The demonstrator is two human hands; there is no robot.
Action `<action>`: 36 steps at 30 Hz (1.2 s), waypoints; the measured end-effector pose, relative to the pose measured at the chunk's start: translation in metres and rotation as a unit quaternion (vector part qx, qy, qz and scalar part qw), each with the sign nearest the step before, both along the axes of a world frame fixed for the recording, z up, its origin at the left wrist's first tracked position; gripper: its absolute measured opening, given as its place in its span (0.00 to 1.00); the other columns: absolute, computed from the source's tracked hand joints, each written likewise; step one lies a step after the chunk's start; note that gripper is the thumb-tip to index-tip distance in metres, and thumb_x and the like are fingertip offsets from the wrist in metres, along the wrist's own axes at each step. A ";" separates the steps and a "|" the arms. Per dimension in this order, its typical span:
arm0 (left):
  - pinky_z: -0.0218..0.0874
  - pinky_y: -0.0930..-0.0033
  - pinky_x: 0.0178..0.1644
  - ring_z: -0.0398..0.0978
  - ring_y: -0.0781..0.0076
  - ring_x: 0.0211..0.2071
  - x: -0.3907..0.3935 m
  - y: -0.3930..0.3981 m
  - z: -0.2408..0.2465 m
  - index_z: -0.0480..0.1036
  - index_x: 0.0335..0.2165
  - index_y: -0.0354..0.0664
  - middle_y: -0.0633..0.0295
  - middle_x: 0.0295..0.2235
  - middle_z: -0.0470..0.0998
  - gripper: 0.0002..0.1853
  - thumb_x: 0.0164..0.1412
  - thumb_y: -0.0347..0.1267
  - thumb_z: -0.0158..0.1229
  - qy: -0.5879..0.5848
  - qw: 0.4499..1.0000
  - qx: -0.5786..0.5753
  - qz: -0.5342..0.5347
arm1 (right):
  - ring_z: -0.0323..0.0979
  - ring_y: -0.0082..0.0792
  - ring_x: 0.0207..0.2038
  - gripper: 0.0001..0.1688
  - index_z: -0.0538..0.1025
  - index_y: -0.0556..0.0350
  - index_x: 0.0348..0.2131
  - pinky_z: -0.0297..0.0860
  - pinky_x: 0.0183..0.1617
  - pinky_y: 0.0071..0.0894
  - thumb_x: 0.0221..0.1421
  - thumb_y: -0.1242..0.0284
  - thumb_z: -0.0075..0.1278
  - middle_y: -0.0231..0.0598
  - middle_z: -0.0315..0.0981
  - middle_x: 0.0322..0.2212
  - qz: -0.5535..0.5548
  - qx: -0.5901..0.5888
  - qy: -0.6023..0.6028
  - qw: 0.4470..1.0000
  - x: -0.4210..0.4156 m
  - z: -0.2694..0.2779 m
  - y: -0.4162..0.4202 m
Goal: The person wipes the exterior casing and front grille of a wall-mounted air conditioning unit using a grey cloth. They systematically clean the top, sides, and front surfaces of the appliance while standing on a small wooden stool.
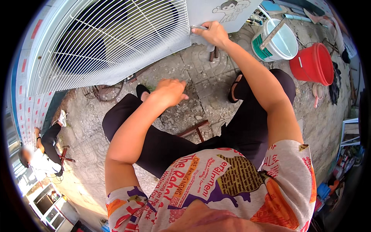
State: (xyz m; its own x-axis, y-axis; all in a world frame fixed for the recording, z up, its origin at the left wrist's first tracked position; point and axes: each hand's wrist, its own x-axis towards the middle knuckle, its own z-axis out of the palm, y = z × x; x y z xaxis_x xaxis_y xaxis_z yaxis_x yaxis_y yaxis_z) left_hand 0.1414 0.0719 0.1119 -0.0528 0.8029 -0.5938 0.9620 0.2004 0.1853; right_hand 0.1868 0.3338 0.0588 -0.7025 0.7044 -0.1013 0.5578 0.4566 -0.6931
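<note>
Before me stands a white outdoor air-conditioner unit with a round wire fan grille [162,37] and a flat side panel [200,11] bearing a cartoon drawing. My right hand [214,34] grips a grey cloth [206,44] at the panel's lower edge, close to the corner of the grille. Part of the cloth hangs below my fingers. My left hand [171,92] is in the air between my knees, below the grille, its fingers loosely bent and apart with nothing in them.
To the right stand a white bucket [259,47] with a stick [272,34] across its rim, and a red bucket [304,65]. A red-handled tool [316,101] lies nearby. Coiled wire [107,92] sits beneath the unit. Another person [47,148] sits at far left.
</note>
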 end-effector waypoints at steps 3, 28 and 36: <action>0.67 0.53 0.49 0.76 0.49 0.46 -0.001 -0.001 -0.001 0.72 0.45 0.33 0.48 0.41 0.78 0.27 0.62 0.48 0.58 0.004 1.000 0.000 -0.001 | 0.79 0.40 0.38 0.32 0.82 0.48 0.45 0.72 0.47 0.42 0.49 0.45 0.59 0.44 0.82 0.34 0.027 -0.066 -0.004 0.997 0.001 -0.003 -0.001; 0.66 0.53 0.50 0.76 0.50 0.47 0.002 -0.001 0.001 0.72 0.45 0.33 0.48 0.42 0.78 0.27 0.62 0.48 0.58 0.011 1.000 -0.013 0.002 | 0.80 0.44 0.34 0.28 0.84 0.43 0.40 0.74 0.42 0.42 0.49 0.45 0.59 0.42 0.82 0.27 -0.097 0.018 0.014 0.995 0.005 0.010 -0.018; 0.66 0.53 0.49 0.76 0.50 0.47 0.003 -0.001 -0.001 0.72 0.45 0.34 0.48 0.41 0.78 0.27 0.62 0.48 0.58 0.009 1.000 -0.011 -0.001 | 0.80 0.43 0.34 0.30 0.83 0.45 0.42 0.74 0.43 0.41 0.48 0.45 0.61 0.42 0.82 0.28 -0.129 0.009 0.025 0.991 0.003 0.001 -0.017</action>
